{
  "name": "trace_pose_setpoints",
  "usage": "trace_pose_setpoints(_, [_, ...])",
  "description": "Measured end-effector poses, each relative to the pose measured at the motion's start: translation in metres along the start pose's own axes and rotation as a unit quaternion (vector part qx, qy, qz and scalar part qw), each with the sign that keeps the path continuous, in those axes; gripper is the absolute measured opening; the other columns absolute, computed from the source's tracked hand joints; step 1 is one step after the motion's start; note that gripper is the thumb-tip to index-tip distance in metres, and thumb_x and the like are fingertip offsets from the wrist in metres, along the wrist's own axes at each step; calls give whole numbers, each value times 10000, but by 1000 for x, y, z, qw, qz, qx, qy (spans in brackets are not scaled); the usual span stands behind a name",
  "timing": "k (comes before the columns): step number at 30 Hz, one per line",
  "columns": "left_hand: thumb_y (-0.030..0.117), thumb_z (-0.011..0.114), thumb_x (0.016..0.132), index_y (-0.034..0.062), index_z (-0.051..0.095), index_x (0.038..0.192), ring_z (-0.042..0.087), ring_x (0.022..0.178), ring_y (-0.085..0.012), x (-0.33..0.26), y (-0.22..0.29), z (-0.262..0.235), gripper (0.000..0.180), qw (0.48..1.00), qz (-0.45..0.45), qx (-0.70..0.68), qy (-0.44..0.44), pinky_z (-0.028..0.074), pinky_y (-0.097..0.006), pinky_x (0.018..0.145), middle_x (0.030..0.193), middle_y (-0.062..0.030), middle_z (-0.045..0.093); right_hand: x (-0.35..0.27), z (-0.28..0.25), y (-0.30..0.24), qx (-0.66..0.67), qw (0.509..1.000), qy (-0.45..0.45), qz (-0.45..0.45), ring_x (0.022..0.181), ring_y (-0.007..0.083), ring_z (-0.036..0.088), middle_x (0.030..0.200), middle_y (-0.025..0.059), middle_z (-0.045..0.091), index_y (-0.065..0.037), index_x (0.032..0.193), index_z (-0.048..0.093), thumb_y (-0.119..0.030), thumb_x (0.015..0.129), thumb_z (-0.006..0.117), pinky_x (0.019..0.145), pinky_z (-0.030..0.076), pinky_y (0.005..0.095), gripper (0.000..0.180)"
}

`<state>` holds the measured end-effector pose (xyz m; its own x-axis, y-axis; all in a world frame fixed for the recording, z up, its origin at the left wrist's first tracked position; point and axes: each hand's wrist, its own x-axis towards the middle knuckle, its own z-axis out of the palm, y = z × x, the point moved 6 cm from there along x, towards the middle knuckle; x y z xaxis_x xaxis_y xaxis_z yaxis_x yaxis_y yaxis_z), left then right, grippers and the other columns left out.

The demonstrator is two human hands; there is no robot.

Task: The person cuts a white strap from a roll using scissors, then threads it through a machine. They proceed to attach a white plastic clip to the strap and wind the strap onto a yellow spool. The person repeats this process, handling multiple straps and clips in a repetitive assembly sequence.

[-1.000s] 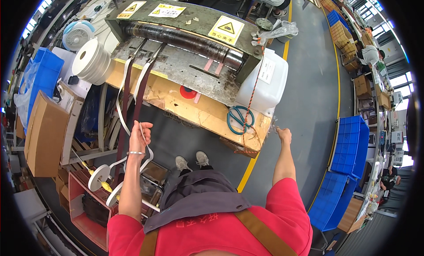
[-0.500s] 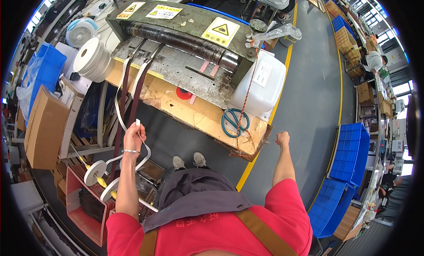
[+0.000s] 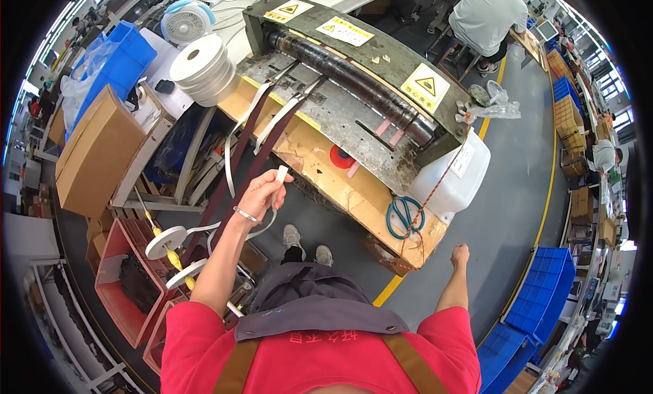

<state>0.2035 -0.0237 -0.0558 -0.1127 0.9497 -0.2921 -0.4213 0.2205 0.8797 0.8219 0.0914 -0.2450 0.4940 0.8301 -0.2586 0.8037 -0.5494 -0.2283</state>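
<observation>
My left hand [image 3: 256, 198] is closed on the free end of a white tape [image 3: 281, 174], which juts up past the thumb while the rest loops down behind the wrist. Ahead of it stands a roller machine [image 3: 340, 71]. Two dark brown straps [image 3: 255, 169], with white strips alongside, hang from its metal bed near the roller's left end. Below, white tape reels [image 3: 165, 242] sit on rods with yellow wrapping, left of my forearm. My right hand [image 3: 460, 255] hangs low at my right side, its fingers curled and nothing showing in them.
Teal-handled scissors [image 3: 405, 216] on an orange cord lie on the wooden bench edge [image 3: 326, 173], beside a white plastic container [image 3: 457, 173]. White rolls [image 3: 204, 71] are stacked at the left. Red crates [image 3: 126, 285] stand lower left, blue crates [image 3: 541, 285] at right. A person sits beyond the machine.
The view has shifted, so the machine now sits further right in the picture. My left hand, still gripping the tape, has moved right. My right hand has dropped lower.
</observation>
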Motion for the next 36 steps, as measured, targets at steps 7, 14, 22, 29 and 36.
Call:
trace_pose_setpoints(7, [122,481,837,15,495,916,564,571,-169,16,6,-9,134,999,-13,-19,-25,469,-262,554,675,-111,577,-4,3,1,167,982,-55,72,492,201,560,719,118,580,-17,857,561,-108,781,384,409,466,306,213])
trace_pose_setpoints(14, [149,508,832,14,510,920,563,578,-148,20,3,-18,160,1000,-8,-1,3,469,-238,550,677,-91,570,-20,-10,-15,309,943,-44,114,512,231,586,755,142,558,16,909,543,-55,787,348,430,507,313,240])
trace_pose_setpoints(22, [130,497,834,21,504,895,553,564,-124,23,-6,-16,125,1000,-7,2,9,471,-234,536,658,-84,570,-12,2,-7,407,888,-112,181,653,288,611,814,233,552,82,1009,440,-299,865,413,504,525,323,408])
trace_pose_setpoints(29, [120,494,834,17,508,903,549,557,-123,25,-9,-10,125,999,-9,34,17,466,-231,537,657,-81,570,-26,-2,-13,398,885,-158,185,693,348,606,1143,220,473,27,1255,328,-633,775,410,519,512,356,820])
trace_pose_setpoints(36, [135,554,817,8,466,999,608,637,-196,23,-2,-2,238,1000,-10,11,-20,514,-306,612,749,-132,606,-61,-80,-50,479,867,134,-26,537,120,549,664,52,550,12,839,573,-237,808,558,445,428,203,251])
